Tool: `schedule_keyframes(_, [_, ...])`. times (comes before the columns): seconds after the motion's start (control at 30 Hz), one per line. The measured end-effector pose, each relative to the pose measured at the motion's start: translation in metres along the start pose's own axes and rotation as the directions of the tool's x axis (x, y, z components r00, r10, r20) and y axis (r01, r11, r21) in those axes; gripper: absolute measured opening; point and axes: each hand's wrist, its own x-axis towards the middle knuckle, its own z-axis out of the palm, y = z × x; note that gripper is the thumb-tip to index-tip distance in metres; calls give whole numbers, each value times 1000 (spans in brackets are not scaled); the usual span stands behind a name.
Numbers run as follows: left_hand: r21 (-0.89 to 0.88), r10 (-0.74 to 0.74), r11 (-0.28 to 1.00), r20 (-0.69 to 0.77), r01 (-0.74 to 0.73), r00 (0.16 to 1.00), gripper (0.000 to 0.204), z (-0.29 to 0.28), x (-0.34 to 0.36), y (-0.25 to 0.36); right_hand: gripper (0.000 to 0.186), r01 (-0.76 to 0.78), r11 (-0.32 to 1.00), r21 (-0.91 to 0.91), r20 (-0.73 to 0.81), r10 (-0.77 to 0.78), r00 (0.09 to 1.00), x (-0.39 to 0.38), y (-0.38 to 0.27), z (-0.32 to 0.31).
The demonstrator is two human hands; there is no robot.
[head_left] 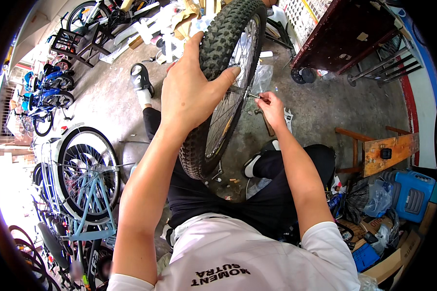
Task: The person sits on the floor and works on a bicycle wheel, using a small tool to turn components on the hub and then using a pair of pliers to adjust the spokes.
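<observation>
An upright bicycle wheel (pixel 226 46) with a knobby black tyre stands between my legs, its spokes and rim facing right. My left hand (pixel 189 94) grips the tyre from the near left, the thumb reaching over towards the spokes and the fingers along the other side. At the wheel's hub, my right hand (pixel 272 107) pinches a thin metal rod (pixel 254 95) that points at the axle. Whether the rod is part of the axle I cannot tell. Beneath that hand a hammer (pixel 268 125) and a silver wrench-like tool (pixel 288 118) lie on the concrete floor.
A light blue bicycle (pixel 90 194) lies at the left, with several small bikes (pixel 58 82) beyond it. Cardboard and packaging (pixel 179 24) are heaped at the far side. A wooden stool (pixel 391 150) and a blue plastic case (pixel 412 191) sit at the right.
</observation>
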Motion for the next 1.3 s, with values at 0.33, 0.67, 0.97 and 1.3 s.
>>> schedule_keyframes(0.33, [-659,-79,712,266,241,961,74,1,0,-14,20,-118,970,212,66,106,992,2,13,-9])
schedule_keyframes(0.67, [-685,-210,597,369,417,906,65,162,-3,-245,26,-85,990,112,-20,88,996,1,10,-4])
schedule_keyframes(0.97, [-526,-253,628,559,573,790,82,168,4,-197,24,-64,998,28,13,63,998,2,-9,2])
schedule_keyframes(1.3, [-640,-295,591,394,490,871,39,191,7,-217,25,-81,996,32,2,81,997,-2,-7,-7])
